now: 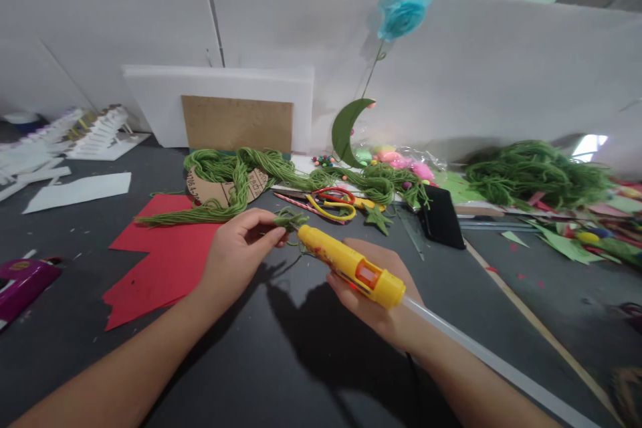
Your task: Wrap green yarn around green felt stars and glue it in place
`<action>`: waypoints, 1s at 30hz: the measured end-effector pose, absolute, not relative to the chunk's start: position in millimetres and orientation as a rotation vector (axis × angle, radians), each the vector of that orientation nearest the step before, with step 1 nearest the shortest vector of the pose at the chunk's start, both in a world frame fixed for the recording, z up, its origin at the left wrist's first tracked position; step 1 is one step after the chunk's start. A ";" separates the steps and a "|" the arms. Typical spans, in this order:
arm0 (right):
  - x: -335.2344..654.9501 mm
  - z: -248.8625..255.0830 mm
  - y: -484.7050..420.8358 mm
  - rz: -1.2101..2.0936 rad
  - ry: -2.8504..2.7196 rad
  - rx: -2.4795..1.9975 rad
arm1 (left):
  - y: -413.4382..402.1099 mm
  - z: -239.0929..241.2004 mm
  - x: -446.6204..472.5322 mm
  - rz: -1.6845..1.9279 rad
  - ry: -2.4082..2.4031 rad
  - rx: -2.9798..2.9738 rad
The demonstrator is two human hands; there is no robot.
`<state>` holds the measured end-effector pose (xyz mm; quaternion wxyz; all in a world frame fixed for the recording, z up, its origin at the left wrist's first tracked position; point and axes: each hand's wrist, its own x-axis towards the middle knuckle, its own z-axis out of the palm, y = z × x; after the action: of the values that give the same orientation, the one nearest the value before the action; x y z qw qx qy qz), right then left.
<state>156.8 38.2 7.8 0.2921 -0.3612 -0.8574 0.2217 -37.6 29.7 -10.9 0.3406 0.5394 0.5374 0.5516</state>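
Note:
In my right hand [386,307] is a yellow hot glue gun [341,255], with a long translucent glue stick [481,344] trailing from its back end. Its nozzle points left at a small green piece wound with yarn [289,218], pinched between the thumb and fingers of my left hand [248,241]. Nozzle and piece are very close; whether they touch I cannot tell. A loose green strand hangs below the piece. Behind my hands lie scissors with red and yellow handles [336,204] and a green star [377,219].
Red paper [160,281] lies left of my hands, with green yarn [190,215] across it. A black phone [441,217] and a heap of green yarn [542,174] are to the right. A green crescent [346,130] stands behind. A purple tool [27,284] sits far left.

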 end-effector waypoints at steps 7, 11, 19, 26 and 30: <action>154.4 7.1 36.9 0.565 -2.305 -0.975 | 29.2 -7.9 -35.6 1.439 1.405 1.362; 153.8 7.5 36.1 0.563 -2.314 -1.018 | 28.2 -7.9 -34.8 1.442 1.386 1.309; 153.8 4.5 35.9 0.567 -2.305 -1.074 | 28.9 -8.9 -35.2 1.448 1.344 1.186; 153.2 2.9 36.0 0.499 -2.332 -1.081 | 28.9 -9.2 -34.5 1.446 1.323 1.137; 154.0 1.6 36.0 0.485 -2.337 -1.078 | 28.4 -9.5 -35.0 1.449 1.314 1.142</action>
<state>154.0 36.0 1.6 0.2583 -0.3978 -0.8620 0.1789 -35.0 28.4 -9.5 0.4245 0.4565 0.5252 0.5793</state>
